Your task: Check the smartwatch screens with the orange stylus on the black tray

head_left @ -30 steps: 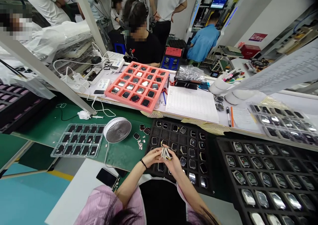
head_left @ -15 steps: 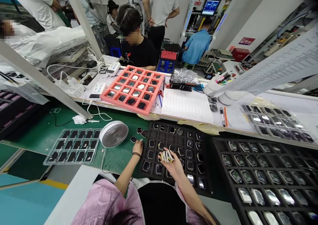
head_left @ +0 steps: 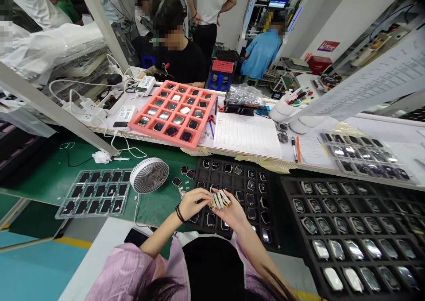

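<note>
A bundle of white curved strips (head_left: 219, 200) held between two bare hands above a black compartment tray (head_left: 232, 160).

The strips lie stacked side by side, glossy white, with yellow and dark edges showing along them. The left hand (head_left: 195, 204), with a dark wristband (head_left: 179, 213), is nearly closed, its fingers pinching one end of the bundle; the right hand (head_left: 233, 214) curls partly shut around the other end. The bundle sits over the tray's left half, above watch-shaped casings (head_left: 210, 220) in the compartments. Just beside the left hand, loose dark casings (head_left: 183, 170) and small pale bits (head_left: 181, 191) lie on a green mat (head_left: 156, 208), near a white desk fan (head_left: 149, 175).
</note>
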Motion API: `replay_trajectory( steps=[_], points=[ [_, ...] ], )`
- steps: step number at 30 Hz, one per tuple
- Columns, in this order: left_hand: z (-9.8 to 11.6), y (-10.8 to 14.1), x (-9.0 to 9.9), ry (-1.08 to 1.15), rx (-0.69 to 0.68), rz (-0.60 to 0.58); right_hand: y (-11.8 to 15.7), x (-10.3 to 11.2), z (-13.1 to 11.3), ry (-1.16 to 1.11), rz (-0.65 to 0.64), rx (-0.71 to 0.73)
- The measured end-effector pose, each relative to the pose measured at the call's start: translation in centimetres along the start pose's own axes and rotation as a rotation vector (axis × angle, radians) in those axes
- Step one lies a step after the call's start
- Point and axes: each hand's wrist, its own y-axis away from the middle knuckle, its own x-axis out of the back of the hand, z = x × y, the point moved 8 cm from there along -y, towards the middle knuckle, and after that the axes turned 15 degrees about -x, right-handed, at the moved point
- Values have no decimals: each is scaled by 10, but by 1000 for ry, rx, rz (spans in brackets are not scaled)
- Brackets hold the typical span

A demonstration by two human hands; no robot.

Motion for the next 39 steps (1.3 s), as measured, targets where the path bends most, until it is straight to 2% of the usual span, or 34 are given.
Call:
replay_trajectory(
  steps=[3, 8, 16, 21, 27, 31, 36, 39],
  points=[
    [24, -12, 1, 19, -174, -29, 1, -5, 1, 1, -33, 0],
    [24, -17, 3, 16, -196, -71, 3, -5, 1, 24, -23, 2],
    [15, -16, -4, 123, -147, -200, 5, -11, 7, 19, -33, -55],
    [7, -11, -19, 333, -58, -309, 5, 0, 10, 64, -17, -103],
    [2, -11, -28, 498, 55, -346, 5, 12, 18, 215, -59, -192],
    [3, -13, -33, 530, 44, -387, 4, 16, 23, 221, -121, -239],
    [0, -16, -36, 516, 24, -368, 5, 15, 24, 179, -165, -263],
    [3, -17, -40, 498, 3, -428, 7, 13, 25, 178, -174, -273]
  ],
)
